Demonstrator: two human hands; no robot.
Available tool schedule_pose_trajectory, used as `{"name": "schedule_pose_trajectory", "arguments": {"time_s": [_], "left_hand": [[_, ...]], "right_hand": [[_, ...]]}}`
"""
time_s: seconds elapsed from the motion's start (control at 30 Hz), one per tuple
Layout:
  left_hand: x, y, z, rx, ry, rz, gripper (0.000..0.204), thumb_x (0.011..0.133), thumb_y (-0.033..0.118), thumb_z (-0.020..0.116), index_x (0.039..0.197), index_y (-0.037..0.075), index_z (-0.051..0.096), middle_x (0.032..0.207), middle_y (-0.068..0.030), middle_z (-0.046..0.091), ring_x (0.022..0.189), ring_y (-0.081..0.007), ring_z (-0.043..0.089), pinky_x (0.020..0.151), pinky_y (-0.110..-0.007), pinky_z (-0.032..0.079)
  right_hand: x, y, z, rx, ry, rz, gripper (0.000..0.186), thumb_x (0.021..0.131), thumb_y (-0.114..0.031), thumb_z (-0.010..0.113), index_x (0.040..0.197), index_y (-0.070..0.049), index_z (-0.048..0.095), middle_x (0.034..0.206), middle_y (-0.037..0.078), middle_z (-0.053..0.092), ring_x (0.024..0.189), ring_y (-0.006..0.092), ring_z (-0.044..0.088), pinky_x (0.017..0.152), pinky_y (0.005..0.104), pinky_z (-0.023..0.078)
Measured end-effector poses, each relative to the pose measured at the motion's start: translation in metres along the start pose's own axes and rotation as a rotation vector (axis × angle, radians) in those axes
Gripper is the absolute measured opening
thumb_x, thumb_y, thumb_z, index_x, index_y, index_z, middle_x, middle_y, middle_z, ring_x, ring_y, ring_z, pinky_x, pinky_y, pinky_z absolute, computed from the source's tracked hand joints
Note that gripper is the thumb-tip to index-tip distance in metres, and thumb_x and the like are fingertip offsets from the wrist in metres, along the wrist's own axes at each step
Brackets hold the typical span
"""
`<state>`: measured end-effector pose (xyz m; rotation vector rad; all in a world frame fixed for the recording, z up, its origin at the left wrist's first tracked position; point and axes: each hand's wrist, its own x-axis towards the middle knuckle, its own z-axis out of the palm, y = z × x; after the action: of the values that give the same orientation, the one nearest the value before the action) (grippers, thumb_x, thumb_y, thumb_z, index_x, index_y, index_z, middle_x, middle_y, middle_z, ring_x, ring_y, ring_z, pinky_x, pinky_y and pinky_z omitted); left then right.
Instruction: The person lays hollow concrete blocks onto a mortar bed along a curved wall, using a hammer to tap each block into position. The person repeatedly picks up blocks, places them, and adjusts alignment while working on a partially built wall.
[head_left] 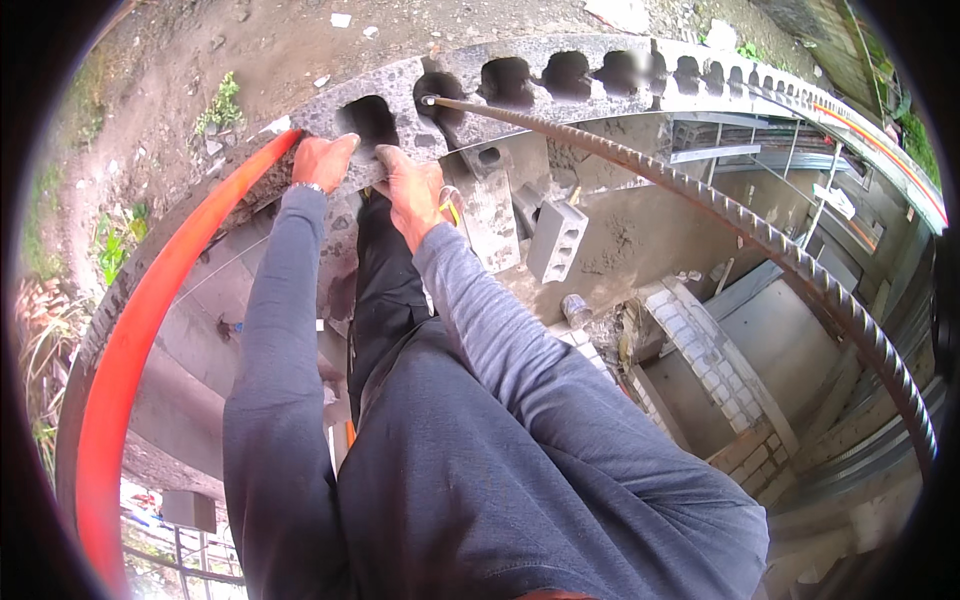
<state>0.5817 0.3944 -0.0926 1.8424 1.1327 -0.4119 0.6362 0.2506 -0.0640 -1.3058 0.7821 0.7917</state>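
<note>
A row of grey hollow concrete blocks (522,62) runs along the top of the wall in front of me. At its left part, a hollow concrete block (362,172) lies between my hands, its dark core opening just beyond them. My left hand (324,162) is closed on the block's left side, thumb up, right next to the end of an orange-red pipe (160,325). My right hand (412,194) is closed on the near edge, with its thumb side up beside the opening. The undersides of both hands' fingers are hidden. A ribbed steel bar (660,172) stretches from the adjoining core toward the lower right.
Below the wall on the right, a loose hollow block (558,241) sits near a small can (576,308). A low white brick wall (708,352) and metal rods (808,232) lie farther right. Beyond the blocks is bare earth (270,50) with weeds (220,105).
</note>
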Motion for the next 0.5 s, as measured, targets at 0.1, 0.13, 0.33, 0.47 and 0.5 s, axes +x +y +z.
{"name": "schedule_pose_trajectory", "arguments": {"time_s": [0.1, 0.13, 0.33, 0.47, 0.5], "left_hand": [[-0.004, 0.003, -0.002, -0.013, -0.042, -0.015, 0.060, 0.086, 0.047, 0.066, 0.076, -0.012, 0.062, 0.064, -0.0240, 0.059, 0.064, -0.0273, 0.060, 0.070, -0.047, 0.046], [-0.008, 0.006, -0.006, -0.030, -0.072, -0.045, 0.060, 0.086, 0.048, 0.066, 0.076, -0.012, 0.062, 0.064, -0.0239, 0.059, 0.064, -0.0270, 0.059, 0.070, -0.047, 0.046], [-0.005, 0.005, -0.006, 0.009, -0.064, -0.075, 0.063, 0.085, 0.051, 0.067, 0.073, -0.011, 0.063, 0.066, -0.0249, 0.060, 0.068, -0.0292, 0.061, 0.071, -0.047, 0.047], [-0.006, 0.010, -0.007, 0.016, -0.088, -0.107, 0.063, 0.083, 0.054, 0.067, 0.075, -0.009, 0.068, 0.075, -0.0299, 0.066, 0.077, -0.0391, 0.069, 0.076, -0.048, 0.050], [-0.008, 0.009, -0.008, 0.027, -0.087, -0.088, 0.064, 0.083, 0.055, 0.066, 0.075, -0.008, 0.068, 0.076, -0.0302, 0.067, 0.077, -0.0395, 0.069, 0.076, -0.048, 0.050]], "right_hand": [[-0.009, -0.008, -0.016, 0.008, -0.109, 0.077, 0.023, 0.083, -0.011, 0.078, 0.101, -0.002, 0.066, 0.089, 0.005, 0.069, 0.071, 0.0146, 0.063, 0.060, 0.0332, 0.049], [-0.014, -0.009, -0.016, 0.022, -0.116, 0.094, 0.027, 0.084, -0.011, 0.078, 0.105, -0.002, 0.065, 0.092, 0.006, 0.069, 0.073, 0.0151, 0.065, 0.061, 0.0330, 0.050], [-0.008, -0.001, -0.010, -0.024, -0.073, 0.035, 0.029, 0.081, -0.009, 0.080, 0.105, -0.004, 0.065, 0.092, 0.005, 0.069, 0.076, 0.0199, 0.069, 0.062, 0.0375, 0.054], [-0.009, -0.010, -0.012, -0.066, -0.067, 0.067, 0.027, 0.082, -0.011, 0.080, 0.105, -0.005, 0.066, 0.094, 0.006, 0.071, 0.077, 0.0204, 0.069, 0.066, 0.0372, 0.056], [-0.009, -0.009, -0.015, -0.062, -0.087, 0.056, 0.025, 0.083, -0.013, 0.081, 0.103, -0.004, 0.069, 0.094, 0.007, 0.072, 0.078, 0.0207, 0.070, 0.068, 0.0376, 0.056]]}}
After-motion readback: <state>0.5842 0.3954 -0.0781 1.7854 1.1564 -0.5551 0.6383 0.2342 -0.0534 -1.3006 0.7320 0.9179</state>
